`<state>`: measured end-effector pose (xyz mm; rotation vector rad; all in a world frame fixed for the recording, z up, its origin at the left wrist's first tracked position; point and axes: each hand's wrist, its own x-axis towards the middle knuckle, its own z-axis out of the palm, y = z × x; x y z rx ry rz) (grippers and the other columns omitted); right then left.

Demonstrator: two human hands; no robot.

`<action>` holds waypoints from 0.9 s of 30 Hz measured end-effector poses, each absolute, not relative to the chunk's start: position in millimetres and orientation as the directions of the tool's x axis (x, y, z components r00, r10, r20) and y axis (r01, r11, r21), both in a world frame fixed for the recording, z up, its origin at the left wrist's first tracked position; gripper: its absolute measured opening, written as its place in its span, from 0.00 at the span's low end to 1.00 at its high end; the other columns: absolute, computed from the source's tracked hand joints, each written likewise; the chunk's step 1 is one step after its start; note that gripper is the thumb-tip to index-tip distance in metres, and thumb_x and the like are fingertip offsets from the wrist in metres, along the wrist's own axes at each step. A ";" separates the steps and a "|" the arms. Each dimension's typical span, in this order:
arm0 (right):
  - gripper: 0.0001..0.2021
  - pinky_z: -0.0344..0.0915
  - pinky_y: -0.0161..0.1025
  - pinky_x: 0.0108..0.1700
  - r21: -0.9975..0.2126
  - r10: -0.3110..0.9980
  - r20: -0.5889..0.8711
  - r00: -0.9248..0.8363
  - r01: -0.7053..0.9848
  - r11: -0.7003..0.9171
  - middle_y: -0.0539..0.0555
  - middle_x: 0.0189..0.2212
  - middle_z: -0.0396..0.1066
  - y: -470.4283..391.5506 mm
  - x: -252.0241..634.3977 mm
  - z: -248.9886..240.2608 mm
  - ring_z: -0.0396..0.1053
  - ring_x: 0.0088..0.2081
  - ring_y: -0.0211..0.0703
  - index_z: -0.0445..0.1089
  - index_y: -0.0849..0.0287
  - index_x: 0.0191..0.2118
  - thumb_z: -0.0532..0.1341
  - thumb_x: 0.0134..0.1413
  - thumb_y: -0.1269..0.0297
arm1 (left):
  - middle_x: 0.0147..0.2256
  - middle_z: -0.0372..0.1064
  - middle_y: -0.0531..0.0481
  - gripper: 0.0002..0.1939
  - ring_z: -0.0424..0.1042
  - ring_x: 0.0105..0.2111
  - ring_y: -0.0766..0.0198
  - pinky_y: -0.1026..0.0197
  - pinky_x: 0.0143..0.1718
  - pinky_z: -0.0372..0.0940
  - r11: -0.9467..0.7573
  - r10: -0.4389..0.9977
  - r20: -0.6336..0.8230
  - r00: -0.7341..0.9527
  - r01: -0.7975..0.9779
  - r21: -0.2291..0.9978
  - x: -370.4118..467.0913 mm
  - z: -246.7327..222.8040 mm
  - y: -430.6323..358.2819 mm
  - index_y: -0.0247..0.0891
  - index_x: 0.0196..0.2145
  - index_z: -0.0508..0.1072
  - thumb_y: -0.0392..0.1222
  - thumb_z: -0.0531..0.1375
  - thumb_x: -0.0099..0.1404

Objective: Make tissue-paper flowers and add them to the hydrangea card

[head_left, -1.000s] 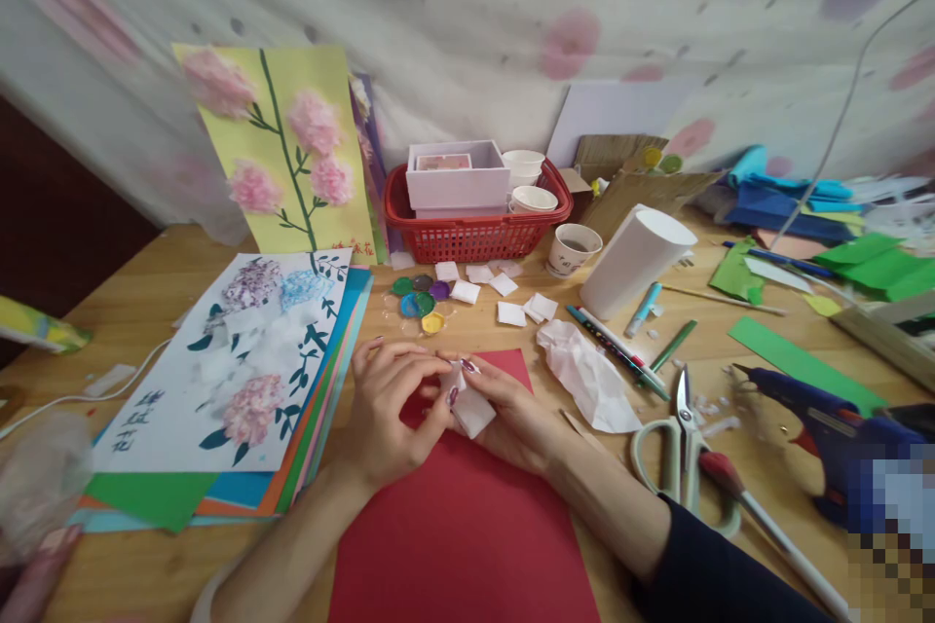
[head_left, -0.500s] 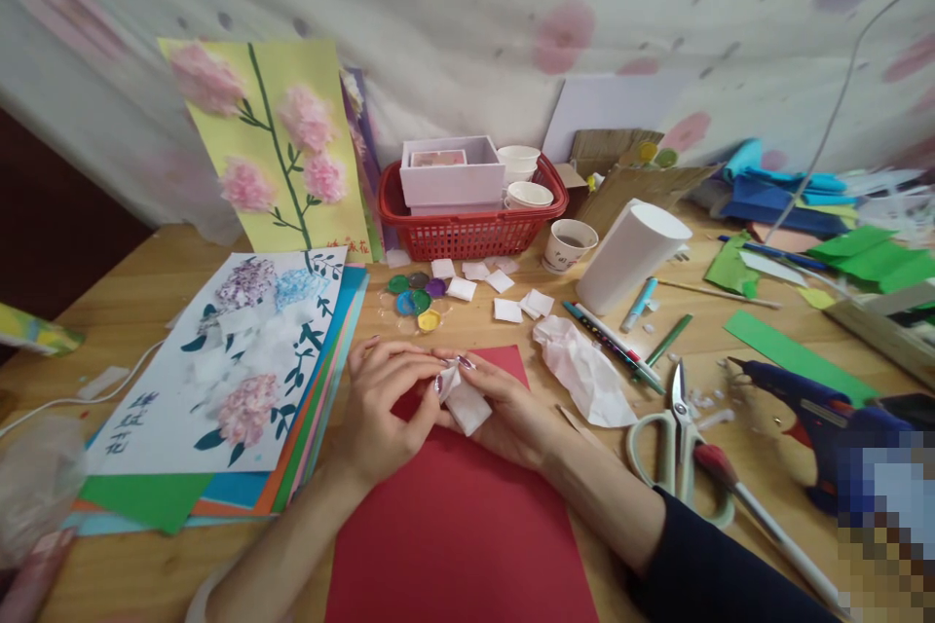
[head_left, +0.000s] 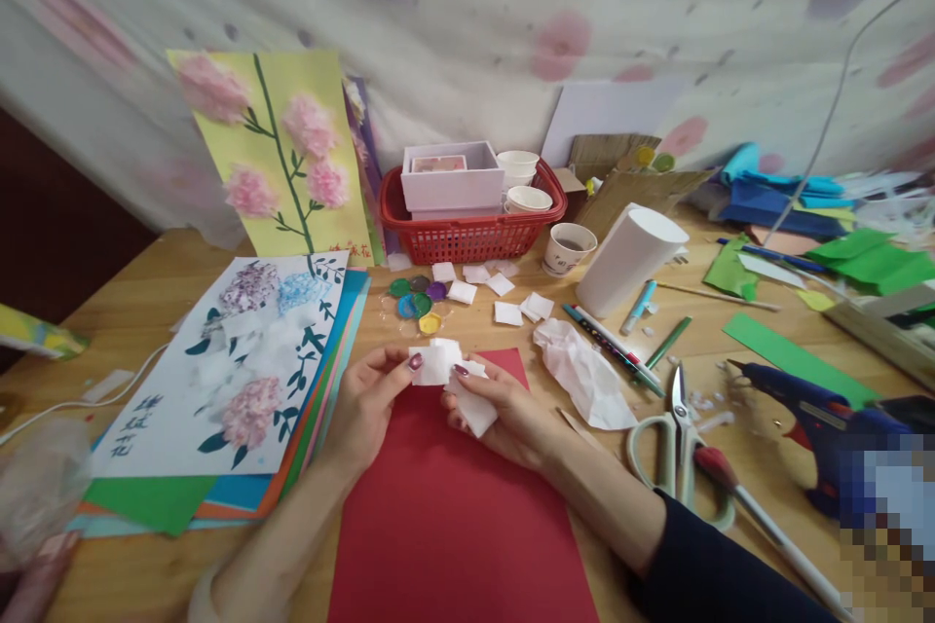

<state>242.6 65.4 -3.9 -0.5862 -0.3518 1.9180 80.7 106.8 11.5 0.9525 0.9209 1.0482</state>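
Above a red sheet of paper (head_left: 460, 506), my left hand (head_left: 371, 399) pinches a small square of white tissue paper (head_left: 432, 364) between thumb and fingers. My right hand (head_left: 504, 409) grips another folded piece of white tissue (head_left: 474, 401), thumb on top. The two pieces meet or overlap between the hands; whether they are joined I cannot tell. Several more white tissue squares (head_left: 506, 313) lie just beyond the red sheet. A crumpled tissue (head_left: 584, 375) rests to the right of my right hand.
Scissors (head_left: 678, 428), a brush (head_left: 766, 526) and a blue glue gun (head_left: 804, 409) lie on the right. Paint pots (head_left: 430, 323), a red basket (head_left: 467, 238), a cup of dark liquid (head_left: 568, 248) and a paper roll (head_left: 632, 258) stand behind. Another person's hand (head_left: 44, 569) shows at lower left.
My left hand has drawn back slightly to the left. A tissue square now shows flat in its pinch, where before both hands' fingertips were together over the tissue.
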 end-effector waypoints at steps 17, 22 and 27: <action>0.12 0.73 0.36 0.31 -0.605 0.942 -0.127 -0.311 -0.728 -0.322 0.55 0.38 0.74 61.4 247.2 2.3 0.75 0.39 0.44 0.67 0.60 0.41 0.65 0.48 0.69 | 0.27 0.77 0.51 0.15 0.75 0.30 0.66 0.65 0.35 0.72 0.431 0.894 -0.276 0.354 -0.507 0.746 80.5 16.7 115.1 0.34 0.25 0.77 0.43 0.75 0.41; 0.08 0.72 0.32 0.28 -0.606 0.949 -0.180 -0.260 -0.731 -0.315 0.54 0.35 0.74 62.0 245.9 2.7 0.74 0.36 0.42 0.64 0.59 0.32 0.65 0.51 0.66 | 0.24 0.75 0.54 0.16 0.73 0.28 0.69 0.68 0.33 0.70 0.435 0.891 -0.283 0.356 -0.489 0.756 81.7 16.6 114.9 0.34 0.22 0.74 0.40 0.76 0.39; 0.14 0.69 0.29 0.21 -0.581 0.951 -0.143 -0.274 -0.754 -0.305 0.48 0.28 0.71 63.2 245.3 -1.1 0.70 0.26 0.36 0.63 0.58 0.32 0.58 0.36 0.81 | 0.19 0.70 0.57 0.19 0.69 0.22 0.73 0.72 0.25 0.65 0.430 0.889 -0.286 0.357 -0.437 0.790 83.5 21.0 110.5 0.34 0.19 0.68 0.37 0.76 0.38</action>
